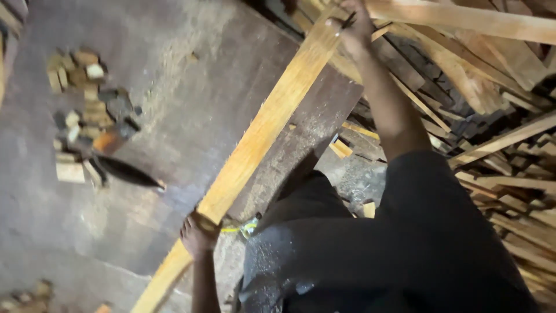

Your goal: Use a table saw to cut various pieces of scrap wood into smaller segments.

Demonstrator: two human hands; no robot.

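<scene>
Item: long wooden plank (263, 124), pale yellow-brown, lying diagonally across a dark, sawdust-strewn work surface (191, 104), running from lower left to upper right.

Left hand (198, 233): placed at the lower part of the plank, fingers curled over its near edge, the wood passing beneath the knuckles; grip closed on the plank.

Right hand (352, 26): arm stretched out to the far upper end, hand resting on the plank with a thin dark pencil-like tool (348, 21) between the fingers; the picture is blurred here, so whether the fingers also clasp the wood cannot be told.

Nearby: heap of small wood offcuts (81, 116) on the surface, well left of the plank; a dark pointed object (124, 172) beside them; a jumbled stack of timber strips (498, 116) at right; the person's dark clothing (394, 249) below.
</scene>
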